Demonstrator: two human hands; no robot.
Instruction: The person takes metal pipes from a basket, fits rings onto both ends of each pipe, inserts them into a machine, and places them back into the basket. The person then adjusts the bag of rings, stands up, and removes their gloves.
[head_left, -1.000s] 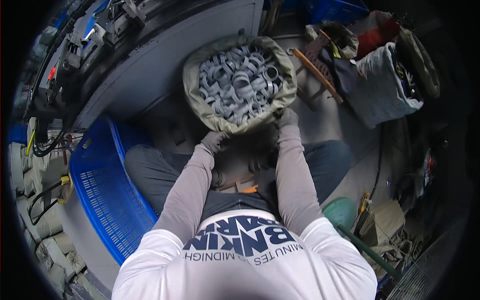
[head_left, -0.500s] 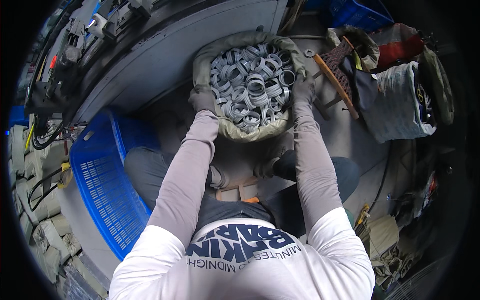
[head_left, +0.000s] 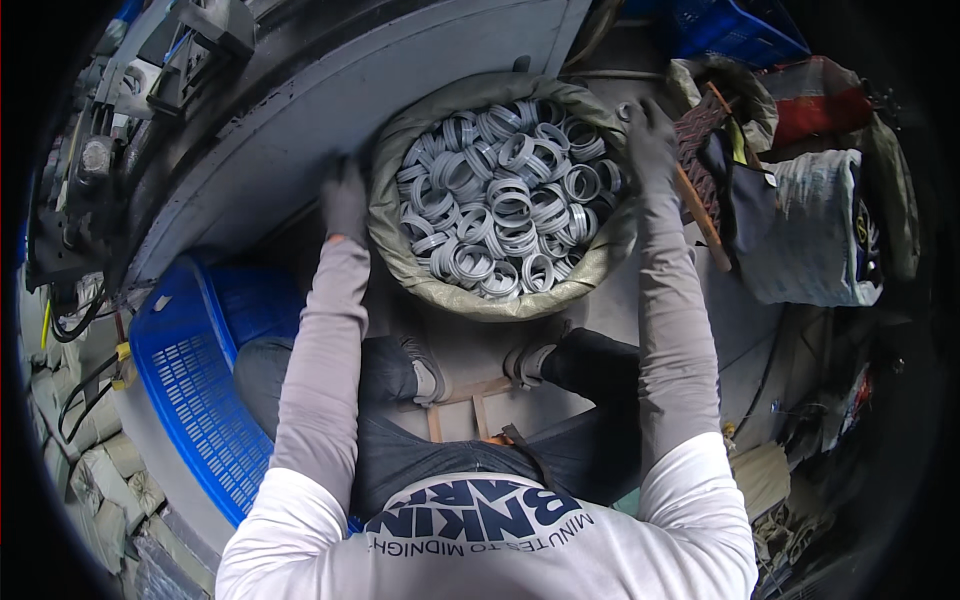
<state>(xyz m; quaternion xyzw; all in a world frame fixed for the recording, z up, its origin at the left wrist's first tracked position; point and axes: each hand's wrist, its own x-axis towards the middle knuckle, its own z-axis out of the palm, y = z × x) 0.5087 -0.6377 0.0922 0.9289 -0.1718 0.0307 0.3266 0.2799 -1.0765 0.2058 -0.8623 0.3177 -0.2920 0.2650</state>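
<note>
Blue perforated plastic crate lies at the person's left, beside a grey metal machine panel. Between the outstretched arms sits one olive woven sack, its mouth rolled open and heaped with grey plastic rings, too many to count. A white woven bag and a red bag stand at the right. The gloved left hand presses flat against the sack's left rim, fingers together; the gloved right hand curls over its right rim.
</note>
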